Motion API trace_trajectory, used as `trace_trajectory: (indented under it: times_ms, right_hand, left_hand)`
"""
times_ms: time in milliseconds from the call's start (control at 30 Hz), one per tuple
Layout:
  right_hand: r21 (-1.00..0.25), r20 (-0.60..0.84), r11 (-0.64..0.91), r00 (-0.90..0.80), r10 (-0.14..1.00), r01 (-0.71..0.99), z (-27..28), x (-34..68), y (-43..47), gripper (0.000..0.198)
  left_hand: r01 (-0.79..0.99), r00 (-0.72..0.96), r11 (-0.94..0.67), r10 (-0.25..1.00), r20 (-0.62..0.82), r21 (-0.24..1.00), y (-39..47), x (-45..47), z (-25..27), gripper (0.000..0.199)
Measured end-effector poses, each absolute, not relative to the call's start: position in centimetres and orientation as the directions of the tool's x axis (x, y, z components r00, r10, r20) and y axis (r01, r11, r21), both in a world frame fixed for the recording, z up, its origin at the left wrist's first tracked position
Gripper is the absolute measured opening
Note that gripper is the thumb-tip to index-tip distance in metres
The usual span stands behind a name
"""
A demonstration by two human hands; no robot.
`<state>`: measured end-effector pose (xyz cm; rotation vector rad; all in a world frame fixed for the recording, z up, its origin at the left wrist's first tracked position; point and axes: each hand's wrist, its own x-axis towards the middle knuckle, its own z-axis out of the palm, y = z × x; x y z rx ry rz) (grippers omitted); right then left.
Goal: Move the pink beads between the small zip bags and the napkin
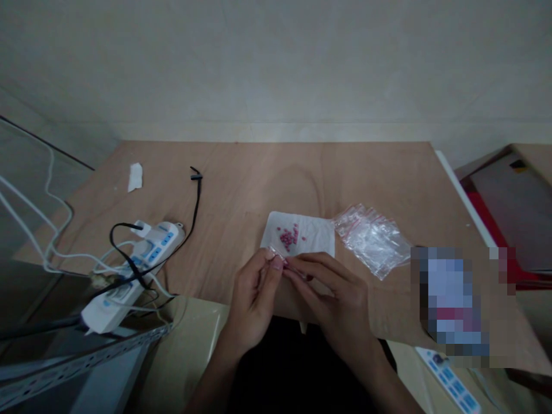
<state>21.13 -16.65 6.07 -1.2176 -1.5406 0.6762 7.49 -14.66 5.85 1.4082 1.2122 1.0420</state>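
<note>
Over the table's front edge my two hands meet at the fingertips. My left hand [255, 296] is closed, thumb against fingers, on a small clear plastic zip bag [276, 252], most of which the fingers hide. Pinching at the right side of that bag are the fingers of my right hand [334, 287]; a bit of pink or red shows between them, too small to make out. Just beyond the fingertips lies a white sheet [319, 230] with rounded corners. Several small pinkish-red beads [288, 237] are scattered on it in a loose cluster.
A pile of clear zip bags [373, 236] lies right of the sheet. Further right is a pixelated phone-like object [451, 299]. A white power strip [129, 282] with tangled cables sits on the left, near a black cable tip [196, 177] and a white scrap [135, 176].
</note>
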Motion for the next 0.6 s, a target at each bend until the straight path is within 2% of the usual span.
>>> trace_trajectory:
  times_ms: [200,400,600]
  right_hand:
    - [-0.949,0.241,0.223,0.053,0.969,0.223,6.0,21.6,-16.5,0.020]
    - [-0.997,0.021,0.019,0.017,1.000,0.077,5.9,22.2,-16.4,0.015]
    - [-0.999,-0.036,-0.037,0.022,0.999,0.009,5.7,22.4,-16.3,0.012]
  left_hand:
    - [0.009,0.143,0.029,0.989,-0.030,1.000,-14.5,8.0,4.5,0.027]
    - [0.040,0.241,-0.029,0.970,0.019,0.999,-14.4,7.7,4.1,0.027]
    - [0.045,0.314,-0.046,0.949,0.029,0.998,-14.5,7.5,3.7,0.027]
